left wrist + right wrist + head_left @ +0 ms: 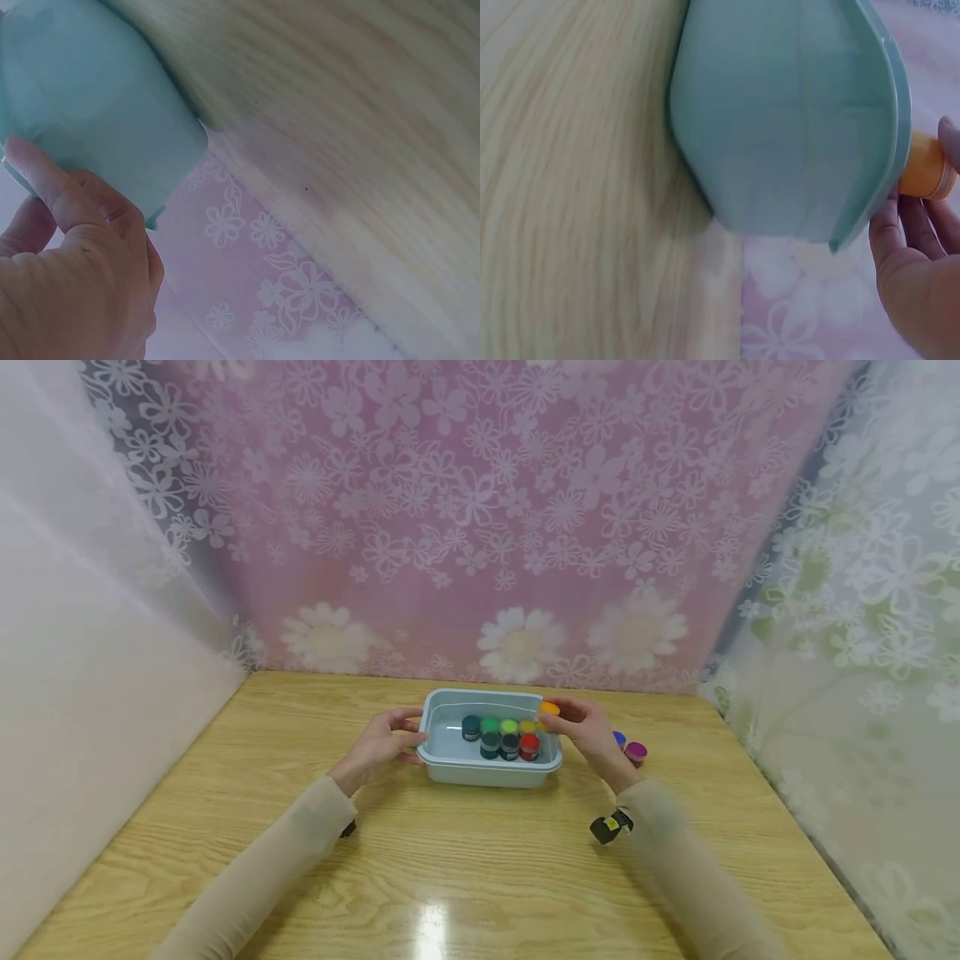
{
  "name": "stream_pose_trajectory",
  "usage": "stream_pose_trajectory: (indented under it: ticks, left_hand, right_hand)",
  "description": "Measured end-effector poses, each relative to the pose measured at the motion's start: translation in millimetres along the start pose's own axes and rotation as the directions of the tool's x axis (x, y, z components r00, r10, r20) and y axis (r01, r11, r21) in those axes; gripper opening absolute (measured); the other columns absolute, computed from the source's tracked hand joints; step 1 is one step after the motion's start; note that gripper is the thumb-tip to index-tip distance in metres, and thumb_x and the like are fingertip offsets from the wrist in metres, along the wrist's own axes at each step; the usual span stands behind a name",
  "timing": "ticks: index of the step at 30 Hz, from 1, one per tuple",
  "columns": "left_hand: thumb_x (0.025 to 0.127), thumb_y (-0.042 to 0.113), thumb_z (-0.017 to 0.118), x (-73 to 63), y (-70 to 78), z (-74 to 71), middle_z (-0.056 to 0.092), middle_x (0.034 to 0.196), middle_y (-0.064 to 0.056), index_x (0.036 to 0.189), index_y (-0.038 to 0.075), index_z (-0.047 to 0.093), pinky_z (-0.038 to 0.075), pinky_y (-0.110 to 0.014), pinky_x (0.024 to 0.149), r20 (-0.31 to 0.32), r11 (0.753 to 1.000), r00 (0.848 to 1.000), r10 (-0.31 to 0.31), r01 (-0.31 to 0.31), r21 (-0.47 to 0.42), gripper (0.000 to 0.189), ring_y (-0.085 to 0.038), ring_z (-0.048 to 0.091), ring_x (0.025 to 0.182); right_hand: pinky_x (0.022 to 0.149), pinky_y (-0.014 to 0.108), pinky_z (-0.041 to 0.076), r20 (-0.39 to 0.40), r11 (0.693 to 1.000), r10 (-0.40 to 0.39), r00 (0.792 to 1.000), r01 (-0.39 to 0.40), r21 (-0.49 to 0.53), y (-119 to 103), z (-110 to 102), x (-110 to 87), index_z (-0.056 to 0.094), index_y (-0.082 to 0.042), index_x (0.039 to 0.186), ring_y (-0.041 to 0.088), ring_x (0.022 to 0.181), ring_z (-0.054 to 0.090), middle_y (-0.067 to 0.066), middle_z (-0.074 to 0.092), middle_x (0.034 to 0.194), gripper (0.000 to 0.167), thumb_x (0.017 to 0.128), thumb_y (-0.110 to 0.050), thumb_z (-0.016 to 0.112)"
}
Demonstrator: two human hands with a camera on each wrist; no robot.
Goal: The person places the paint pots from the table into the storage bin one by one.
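Observation:
A pale blue plastic tub stands on the table. My left hand holds its left end, thumb at the rim; the left wrist view shows that hand against the tub's outer wall. Over the right end, my right hand pinches an orange paint jar. The right wrist view has this jar at rim height, between thumb and fingers. Inside the tub sit several small paint jars, among them a red jar, a black jar and a light green jar.
To the right of the tub, a magenta jar and a blue jar stand on the wooden table, the blue one partly hidden by my right hand. A pink floral curtain hangs behind the table's far edge.

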State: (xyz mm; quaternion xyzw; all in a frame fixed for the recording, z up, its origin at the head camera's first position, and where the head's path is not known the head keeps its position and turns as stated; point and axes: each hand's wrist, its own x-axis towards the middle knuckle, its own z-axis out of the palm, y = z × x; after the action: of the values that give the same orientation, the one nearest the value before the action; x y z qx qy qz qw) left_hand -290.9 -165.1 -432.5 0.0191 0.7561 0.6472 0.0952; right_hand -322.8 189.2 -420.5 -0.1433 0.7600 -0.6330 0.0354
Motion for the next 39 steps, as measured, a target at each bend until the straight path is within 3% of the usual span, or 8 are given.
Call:
stream_pose_trajectory:
  ticks: [5, 8, 12, 28, 34, 39]
  left_hand:
    - [0.091, 0.007, 0.069, 3.9, -3.2, -0.3, 0.051, 0.119, -0.017, 0.145, 0.011, 0.047, 0.056, -0.057, 0.088, 0.003, 1.000, 1.000, 0.004, -0.004, -0.013, 0.058, -0.023, 0.065, 0.082]
    - [0.091, 0.007, 0.069, 4.5, -3.6, -0.1, 0.051, 0.119, -0.017, 0.145, 0.011, 0.047, 0.056, -0.057, 0.088, 0.005, 1.000, 1.000, 0.003, -0.002, -0.020, 0.058, -0.022, 0.065, 0.082]
    - [0.091, 0.007, 0.069, 2.0, -1.1, 1.7, 0.051, 0.120, -0.018, 0.145, 0.011, 0.047, 0.057, -0.056, 0.087, 0.015, 1.000, 1.000, 0.002, -0.001, -0.019, 0.058, -0.022, 0.065, 0.082]
    - [0.091, 0.009, 0.069, 3.2, -3.5, 0.2, 0.050, 0.122, -0.017, 0.146, 0.013, 0.046, 0.060, -0.050, 0.082, 0.017, 1.000, 1.000, -0.016, 0.016, -0.020, 0.059, -0.021, 0.065, 0.083]
    - [0.092, 0.008, 0.068, -0.9, 0.6, 1.3, 0.050, 0.120, -0.017, 0.146, 0.013, 0.045, 0.058, -0.053, 0.085, 0.021, 1.000, 0.999, -0.024, 0.024, -0.017, 0.058, -0.021, 0.065, 0.082]
    - [0.092, 0.009, 0.069, 2.3, -1.9, -0.1, 0.051, 0.118, -0.015, 0.145, 0.014, 0.047, 0.059, -0.051, 0.084, 0.014, 1.000, 1.000, -0.019, 0.019, -0.025, 0.057, -0.022, 0.064, 0.083]
  right_hand:
    - [0.100, 0.039, 0.054, -0.014, 0.999, 0.033, 0.999, -0.034, -0.028, -6.7, 10.9, 2.9, 0.057, -0.004, 0.135, 0.016, 0.108, 0.062, 0.009, 0.063, 0.125, 0.058, 0.088, -0.033, 0.075]
    - [0.102, 0.038, 0.053, -0.003, 0.998, 0.048, 0.999, -0.048, -0.047, -10.3, 16.5, 4.5, 0.057, -0.006, 0.135, 0.019, 0.111, 0.060, 0.012, 0.061, 0.129, 0.059, 0.087, -0.034, 0.076]
    - [0.098, 0.031, 0.054, 0.010, 0.995, 0.066, 0.998, -0.065, -0.071, -12.5, 25.9, 6.7, 0.060, -0.009, 0.133, 0.021, 0.112, 0.060, 0.010, 0.062, 0.128, 0.056, 0.085, -0.030, 0.078]
    - [0.103, 0.040, 0.050, 0.030, 0.980, 0.105, 0.994, -0.098, -0.175, -10.7, 61.6, 29.0, 0.061, -0.012, 0.133, 0.022, 0.114, 0.060, 0.004, 0.067, 0.124, 0.054, 0.085, -0.032, 0.078]
    - [0.105, 0.042, 0.048, 0.078, 0.978, 0.102, 0.992, -0.086, -0.189, -11.9, 72.8, 32.9, 0.062, -0.012, 0.132, 0.020, 0.114, 0.061, 0.002, 0.068, 0.123, 0.054, 0.085, -0.031, 0.078]
    - [0.101, 0.040, 0.051, 0.112, 0.961, 0.109, 0.988, -0.076, -0.268, -11.6, 80.4, 37.6, 0.064, -0.016, 0.131, 0.017, 0.114, 0.061, -0.001, 0.068, 0.122, 0.051, 0.084, -0.030, 0.078]
